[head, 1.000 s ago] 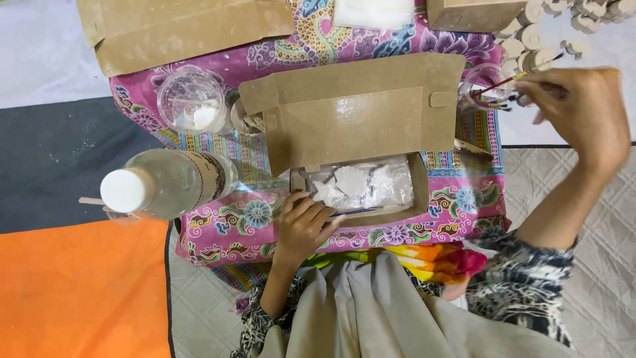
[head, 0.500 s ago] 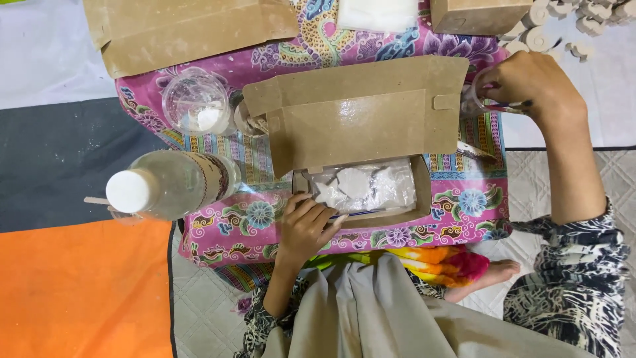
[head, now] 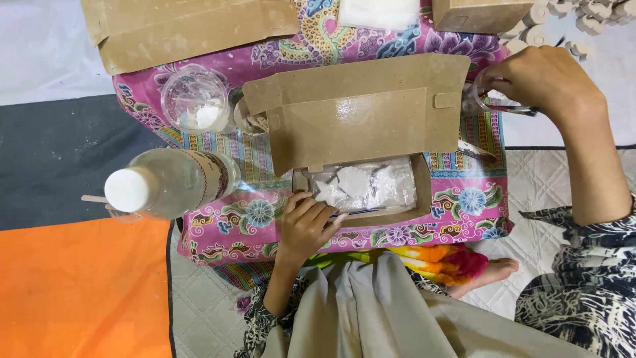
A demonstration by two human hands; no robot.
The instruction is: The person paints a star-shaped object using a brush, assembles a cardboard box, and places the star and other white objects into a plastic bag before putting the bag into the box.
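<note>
A low table covered by a pink patterned cloth (head: 218,232) stands on a floor laid with mats: a white patch at the far left, a dark grey mat (head: 59,159) below it, an orange mat (head: 73,292) nearest, and pale quilted matting (head: 543,192) to the right.

On the cloth, from the left: a clear bottle (head: 172,183) with a white cap, a thin stick (head: 94,198) poking out beside it; behind it a clear cup (head: 195,99) with a little white stuff at the bottom.

In the middle sits an open brown box (head: 364,119), lid up. Its tray holds a clear bag with white moulded shapes (head: 358,182) in it.

The left hand (head: 305,225) rests on the tray's near left edge, fingers loosely curled, a thin brush (head: 361,212) lying under its fingertips along the front rim.

At the right, the right hand (head: 540,79) has its fingers closed around the rim of a clear glass (head: 487,99).

Further back lie a flat brown box (head: 192,30), a white packet (head: 377,12), another brown box (head: 480,14) and small white cast pieces (head: 583,20).
</note>
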